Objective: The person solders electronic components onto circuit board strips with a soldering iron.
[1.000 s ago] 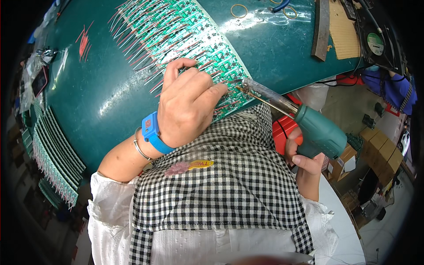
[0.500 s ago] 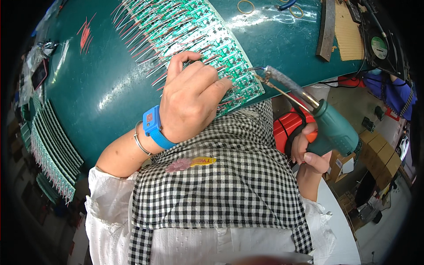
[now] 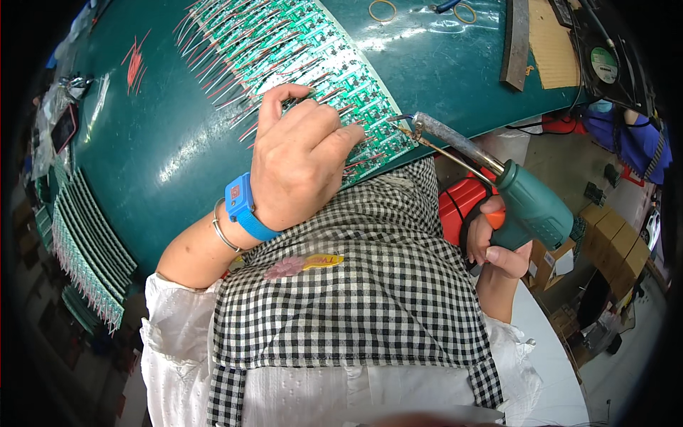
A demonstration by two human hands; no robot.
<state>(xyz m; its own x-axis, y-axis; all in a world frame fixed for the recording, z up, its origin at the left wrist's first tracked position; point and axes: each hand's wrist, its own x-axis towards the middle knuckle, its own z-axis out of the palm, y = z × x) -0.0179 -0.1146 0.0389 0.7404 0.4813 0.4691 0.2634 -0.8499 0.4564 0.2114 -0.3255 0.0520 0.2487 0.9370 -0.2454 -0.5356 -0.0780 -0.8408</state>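
Observation:
A panel of green circuit boards (image 3: 377,107) lies at the table's near edge, with rows of red, black and white wires sticking out to its left. Over its lower part rests my left hand (image 3: 299,156), fingers curled and closed among the wires; the fingertips are partly hidden, so what they pinch cannot be made out. My right hand (image 3: 498,245) is wrapped round the grip of a green soldering gun (image 3: 533,203) with an orange trigger. Its metal barrel points left, and the thin tip is at the panel's right edge, close to my left thumb.
Loose red wires (image 3: 134,65) lie on the green table mat (image 3: 156,135). More wired board panels (image 3: 92,242) stand stacked at the left. Rubber bands (image 3: 383,11), a metal bar (image 3: 515,46), cardboard (image 3: 553,46) and a solder reel (image 3: 603,65) are at the far right. Cardboard boxes (image 3: 612,242) sit beyond the table.
The whole view has shifted slightly, so most things appear a little further left. Both hands keep nearly the same pose, and the soldering tip stays by the panel's right edge.

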